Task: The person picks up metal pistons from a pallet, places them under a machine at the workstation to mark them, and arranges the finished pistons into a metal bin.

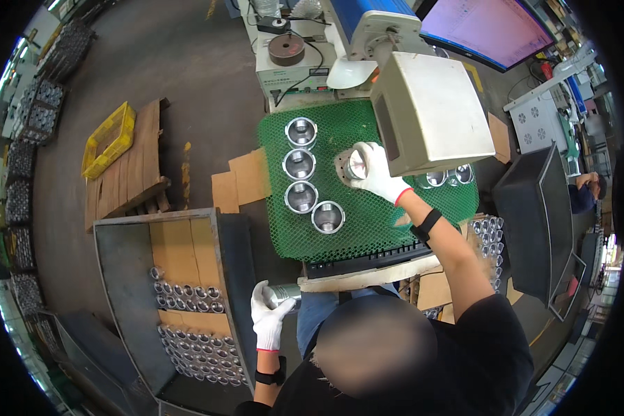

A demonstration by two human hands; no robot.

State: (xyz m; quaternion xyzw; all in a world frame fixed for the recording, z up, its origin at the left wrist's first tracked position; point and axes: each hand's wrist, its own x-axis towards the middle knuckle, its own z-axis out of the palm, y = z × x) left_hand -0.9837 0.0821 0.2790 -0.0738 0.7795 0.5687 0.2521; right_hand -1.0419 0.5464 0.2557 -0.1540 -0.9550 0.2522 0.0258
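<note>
My left hand [266, 317], in a white glove, is closed around a silver-grey metal cylinder [283, 296] beside my lap, between the grey bin and the table edge. My gloved right hand [376, 173] grips another shiny metal cylinder [357, 166] that stands on a small plate on the green mesh mat [353, 229]. A boxy white machine head [437, 114] overhangs the mat just right of that hand. Several hollow metal cylinders [300, 164] stand open end up on the mat's left side. Two or so more cylinders [460, 175] show partly behind the machine head.
A grey metal bin [218, 270] at left holds rows of cylinders with cardboard between layers. More cylinders [491, 243] sit low at right, near a dark bin [534, 222]. A control box [295, 80] and a monitor [489, 31] stand at the back. A yellow crate [111, 139] lies on a pallet.
</note>
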